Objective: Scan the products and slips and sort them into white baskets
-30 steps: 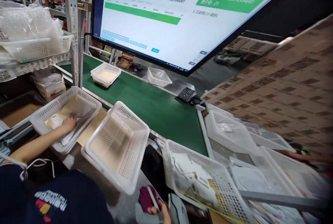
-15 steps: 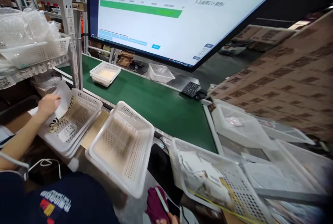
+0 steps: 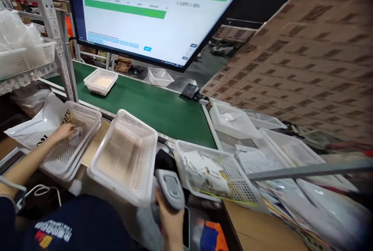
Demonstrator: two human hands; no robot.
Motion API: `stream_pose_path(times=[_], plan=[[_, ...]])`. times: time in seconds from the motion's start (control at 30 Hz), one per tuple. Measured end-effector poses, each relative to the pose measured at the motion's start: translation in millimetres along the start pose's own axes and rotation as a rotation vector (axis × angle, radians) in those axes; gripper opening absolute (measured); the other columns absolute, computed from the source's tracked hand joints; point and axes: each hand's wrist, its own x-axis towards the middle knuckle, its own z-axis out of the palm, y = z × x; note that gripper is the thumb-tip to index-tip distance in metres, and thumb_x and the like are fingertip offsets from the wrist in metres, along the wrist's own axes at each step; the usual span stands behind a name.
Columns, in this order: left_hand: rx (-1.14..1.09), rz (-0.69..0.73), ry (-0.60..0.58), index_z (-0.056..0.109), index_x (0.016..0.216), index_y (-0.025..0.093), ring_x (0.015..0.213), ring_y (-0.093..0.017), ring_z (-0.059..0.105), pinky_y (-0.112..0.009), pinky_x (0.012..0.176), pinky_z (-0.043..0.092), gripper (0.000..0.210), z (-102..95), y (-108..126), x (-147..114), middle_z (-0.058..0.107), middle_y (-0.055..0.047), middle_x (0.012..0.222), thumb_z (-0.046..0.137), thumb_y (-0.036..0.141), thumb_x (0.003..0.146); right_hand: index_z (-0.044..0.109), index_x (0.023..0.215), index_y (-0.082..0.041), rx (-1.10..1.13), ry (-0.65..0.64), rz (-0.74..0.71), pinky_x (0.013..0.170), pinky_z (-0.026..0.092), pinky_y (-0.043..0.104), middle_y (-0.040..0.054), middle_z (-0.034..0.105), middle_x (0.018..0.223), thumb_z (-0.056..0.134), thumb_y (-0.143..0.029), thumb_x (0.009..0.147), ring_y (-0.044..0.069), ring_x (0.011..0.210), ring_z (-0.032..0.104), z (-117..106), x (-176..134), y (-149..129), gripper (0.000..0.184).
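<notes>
My left hand [image 3: 66,131] reaches into the left white basket [image 3: 62,161], its fingers pinched on a small clear packet with a printed label [image 3: 76,136]. Beside that wrist a white plastic bag with black lettering [image 3: 40,124] lies across the basket's left edge. My right hand [image 3: 171,218] is wrapped round a grey and white handheld barcode scanner [image 3: 171,189], raised in front of my body. Between the two hands stands a second white basket [image 3: 124,161] with nothing visible in it but its beige-looking bottom.
Behind the baskets runs a green conveyor surface [image 3: 140,107] with a small white tray [image 3: 100,82]. A large monitor [image 3: 125,21] hangs above it. To the right are a basket of papers [image 3: 186,165], a keyboard [image 3: 190,91] and a grey bar [image 3: 305,170].
My left hand has let go of the white bag and taken the labelled packet, which has shifted up and right. My right hand has come up from the lower edge with the scanner. The view has turned right.
</notes>
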Motion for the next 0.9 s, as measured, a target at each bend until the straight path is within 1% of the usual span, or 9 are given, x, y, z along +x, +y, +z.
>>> stream_pose_path(times=[0.07, 0.13, 0.23, 0.37, 0.5, 0.6, 0.7, 0.8, 0.9], plan=[[-0.052, 0.023, 0.111, 0.08, 0.115, 0.011, 0.114, -0.035, 0.077, -0.044, 0.104, 0.059, 0.045, -24.6, 25.1, 8.0, 0.082, -0.021, 0.122, 0.044, 0.036, 0.105, 0.076, 0.104, -0.019, -0.119, -0.252, -0.179, 0.083, 0.064, 0.042, 0.0108, 0.078, 0.1, 0.083, -0.046, 0.079, 0.031, 0.093, 0.075, 13.8, 4.8, -26.6, 0.038], [-0.153, 0.087, 0.158, 0.078, 0.127, 0.01, 0.104, -0.031, 0.078, -0.04, 0.099, 0.062, 0.055, -44.8, 57.0, 12.6, 0.081, -0.017, 0.123, 0.038, 0.043, 0.108, 0.074, 0.115, -0.018, -0.323, -0.481, -0.428, 0.082, 0.061, 0.038, 0.0123, 0.075, 0.111, 0.065, -0.027, 0.082, 0.029, 0.095, 0.074, 30.6, 6.1, -57.6, 0.035], [-0.444, 0.237, 0.063, 0.078, 0.124, 0.013, 0.092, -0.027, 0.076, -0.034, 0.082, 0.065, 0.058, -57.2, 108.9, 12.2, 0.081, -0.012, 0.111, 0.046, 0.056, 0.104, 0.069, 0.127, -0.017, -0.72, -0.66, -0.617, 0.075, 0.056, 0.035, 0.0147, 0.07, 0.126, 0.057, -0.014, 0.078, 0.028, 0.095, 0.073, 56.3, 3.5, -105.3, 0.051], [-0.743, 0.355, -0.121, 0.077, 0.107, 0.013, 0.089, -0.026, 0.073, -0.032, 0.072, 0.063, 0.06, -33.9, 164.4, 8.8, 0.076, -0.01, 0.097, 0.062, 0.07, 0.091, 0.065, 0.138, -0.019, -1.046, -0.806, -0.561, 0.075, 0.051, 0.035, 0.0139, 0.066, 0.136, 0.063, -0.015, 0.089, 0.029, 0.105, 0.076, 76.6, 3.2, -148.0, 0.049], [-0.721, 0.431, -0.194, 0.074, 0.1, 0.015, 0.088, -0.03, 0.075, -0.039, 0.076, 0.064, 0.061, 8.1, 186.4, 11.3, 0.078, -0.014, 0.096, 0.057, 0.073, 0.092, 0.063, 0.141, -0.018, -1.112, -0.845, -0.456, 0.081, 0.054, 0.038, 0.0156, 0.065, 0.142, 0.063, -0.018, 0.094, 0.033, 0.112, 0.076, 67.8, 9.1, -144.1, 0.046], [-0.497, 0.418, -0.092, 0.075, 0.134, 0.014, 0.127, -0.038, 0.074, -0.049, 0.11, 0.061, 0.062, 15.0, 168.2, 15.1, 0.078, -0.021, 0.139, 0.053, 0.062, 0.101, 0.065, 0.137, -0.018, -1.043, -0.82, -0.41, 0.083, 0.056, 0.039, 0.0159, 0.066, 0.137, 0.058, -0.013, 0.088, 0.033, 0.108, 0.077, 38.9, 14.1, -109.9, 0.049], [-0.093, 0.116, 0.168, 0.056, 0.163, 0.011, 0.156, -0.04, 0.056, -0.053, 0.133, 0.042, 0.066, -13.4, 110.2, 13.4, 0.058, -0.023, 0.169, 0.057, 0.045, 0.107, 0.068, 0.126, -0.017, -0.796, -0.774, -0.422, 0.084, 0.06, 0.037, 0.015, 0.068, 0.123, 0.053, -0.013, 0.082, 0.03, 0.104, 0.077, -4.3, 25.3, -59.8, 0.047], [0.157, -0.341, 0.363, 0.04, 0.169, -0.002, 0.162, -0.047, 0.045, -0.062, 0.131, 0.04, 0.073, -57.3, 28.1, -5.6, 0.044, -0.034, 0.175, 0.056, 0.036, 0.109, 0.071, 0.121, -0.021, -0.535, -0.709, -0.403, 0.091, 0.064, 0.037, 0.0147, 0.072, 0.125, 0.056, -0.028, 0.087, 0.03, 0.111, 0.078, -45.9, 43.9, -10.8, 0.038], [0.16, -0.607, 0.354, 0.046, 0.152, -0.019, 0.141, -0.058, 0.06, -0.068, 0.106, 0.056, 0.077, -85.3, -39.1, -35.2, 0.057, -0.05, 0.148, 0.064, 0.038, 0.104, 0.076, 0.113, -0.021, -0.439, -0.622, -0.343, 0.092, 0.067, 0.044, 0.0149, 0.078, 0.115, 0.068, -0.046, 0.088, 0.035, 0.105, 0.08, -66.9, 60.3, 19.1, 0.036]])
